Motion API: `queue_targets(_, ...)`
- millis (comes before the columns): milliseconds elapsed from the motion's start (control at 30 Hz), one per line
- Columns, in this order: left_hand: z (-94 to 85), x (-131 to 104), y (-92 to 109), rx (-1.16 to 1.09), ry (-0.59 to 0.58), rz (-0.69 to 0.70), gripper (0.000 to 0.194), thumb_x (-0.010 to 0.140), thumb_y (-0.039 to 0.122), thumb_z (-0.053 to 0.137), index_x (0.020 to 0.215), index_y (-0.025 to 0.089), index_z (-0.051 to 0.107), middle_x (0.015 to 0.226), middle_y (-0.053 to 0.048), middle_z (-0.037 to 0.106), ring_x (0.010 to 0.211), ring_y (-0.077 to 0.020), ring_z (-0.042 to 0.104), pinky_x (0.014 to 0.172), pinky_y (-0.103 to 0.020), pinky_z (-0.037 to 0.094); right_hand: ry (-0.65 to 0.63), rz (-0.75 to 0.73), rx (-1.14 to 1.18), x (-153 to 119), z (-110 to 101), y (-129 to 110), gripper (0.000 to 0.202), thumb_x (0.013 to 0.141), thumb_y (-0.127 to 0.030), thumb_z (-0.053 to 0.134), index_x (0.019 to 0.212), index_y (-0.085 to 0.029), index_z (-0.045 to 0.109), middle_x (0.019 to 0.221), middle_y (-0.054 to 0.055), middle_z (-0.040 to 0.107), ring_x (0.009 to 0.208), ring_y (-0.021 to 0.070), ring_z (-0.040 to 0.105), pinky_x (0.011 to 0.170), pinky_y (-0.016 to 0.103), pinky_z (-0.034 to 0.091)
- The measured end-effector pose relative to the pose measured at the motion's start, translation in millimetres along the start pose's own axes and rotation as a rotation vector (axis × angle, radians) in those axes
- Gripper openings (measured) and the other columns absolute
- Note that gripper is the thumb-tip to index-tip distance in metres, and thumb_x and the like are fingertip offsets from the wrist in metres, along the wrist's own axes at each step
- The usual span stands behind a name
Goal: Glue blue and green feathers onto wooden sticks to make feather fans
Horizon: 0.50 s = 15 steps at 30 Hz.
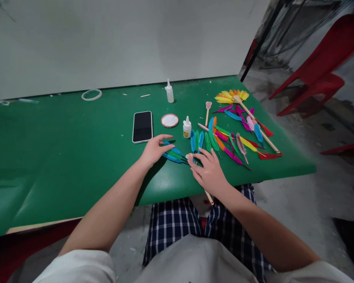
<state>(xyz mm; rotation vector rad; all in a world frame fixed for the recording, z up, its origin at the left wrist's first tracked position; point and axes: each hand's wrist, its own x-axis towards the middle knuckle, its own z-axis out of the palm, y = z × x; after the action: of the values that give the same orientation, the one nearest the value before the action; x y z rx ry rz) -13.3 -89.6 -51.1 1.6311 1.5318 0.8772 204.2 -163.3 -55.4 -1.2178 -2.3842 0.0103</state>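
My left hand (155, 150) is at the outer ends of several blue and green feathers (177, 155), which lie between its thumb and fingers. Their quills point to the rounded, glue-smeared head of a wooden stick (208, 197). Around that head close the fingers of my right hand (209, 171), and the stick's lower end sticks out below the palm past the table edge. More blue and green feathers (197, 139) lie just beyond my right fingertips. A small white glue bottle (187, 128) with a yellow label stands upright behind them.
On the green table (76, 157) are a phone (142, 126), a round lid with white stuff (169, 120), a second bottle (169, 93) and a tape ring (91, 95). To the right lie loose coloured feathers (230, 147), a short stick (207, 114) and a yellow feather fan (231, 96). A red chair (321, 78) stands beyond.
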Motion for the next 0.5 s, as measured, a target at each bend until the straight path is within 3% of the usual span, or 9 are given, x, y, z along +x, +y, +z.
queue_targets(267, -0.4, -1.4, 1.7, 0.004, 0.0, -0.007, 0.042, 0.066, 0.034, 0.066, 0.104, 0.02, 0.061, 0.083, -0.005, 0.063, 0.072, -0.0155, 0.055, 0.063, -0.027, 0.043, -0.012, 0.012, 0.019, -1.1, -0.6, 0.6, 0.028, 0.085, -0.022, 0.044, 0.11, -0.025, 0.057, 0.116, 0.006, 0.056, 0.122, 0.0256, 0.036, 0.102, 0.055, 0.023)
queue_targets(500, -1.1, -1.4, 1.2, -0.029, -0.019, -0.016, 0.043, 0.066, 0.034, 0.066, 0.106, 0.02, 0.06, 0.079, -0.004, 0.062, 0.07, -0.0153, 0.056, 0.061, -0.026, 0.043, 0.026, 0.03, 0.018, -2.9, -3.1, 0.5, 0.035, 0.086, -0.026, 0.043, 0.12, -0.025, 0.051, 0.119, 0.006, 0.054, 0.123, 0.0248, 0.035, 0.104, 0.053, 0.021)
